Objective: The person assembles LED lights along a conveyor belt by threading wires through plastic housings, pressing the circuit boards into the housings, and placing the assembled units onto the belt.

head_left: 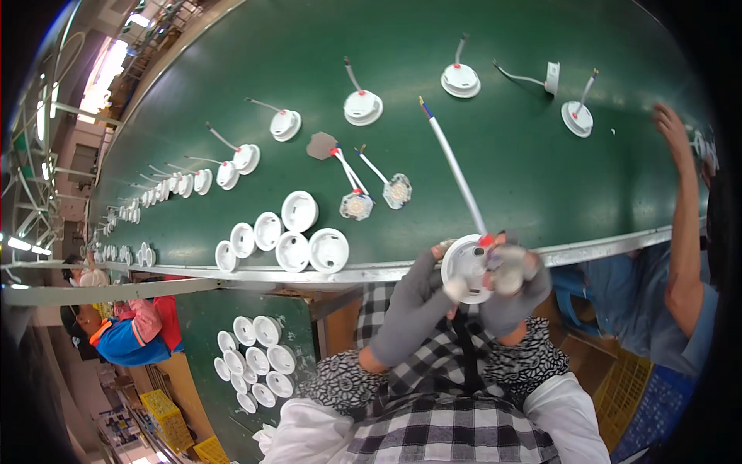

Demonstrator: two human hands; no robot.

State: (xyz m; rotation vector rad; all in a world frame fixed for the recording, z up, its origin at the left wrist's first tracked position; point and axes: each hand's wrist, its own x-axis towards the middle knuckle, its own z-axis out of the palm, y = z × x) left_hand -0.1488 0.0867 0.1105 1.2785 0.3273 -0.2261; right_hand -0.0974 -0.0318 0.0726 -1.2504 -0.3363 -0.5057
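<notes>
A white round lamp housing (457, 255) is held over the table's near edge, tilted, by my left hand (421, 301), whose gloved fingers close round its left side. My right hand (514, 290), also in a grey fingerless glove, is closed at the housing's right side, by the red end of a white cable (456, 166). Its fingertips are partly smeared. The cable stretches away from me over the table, with bare-ended wires at its far tip. Nearest on the table are two round LED boards (356, 205) with leads and a grey-brown disc (321, 146).
White housings (300, 210) cluster at the near edge on the left. A row of cabled housings (362, 107) runs along the green table (510, 46). More housings (267, 331) lie on a lower surface. A co-worker's arm (680, 193) reaches in at right, by yellow and blue crates (653, 402).
</notes>
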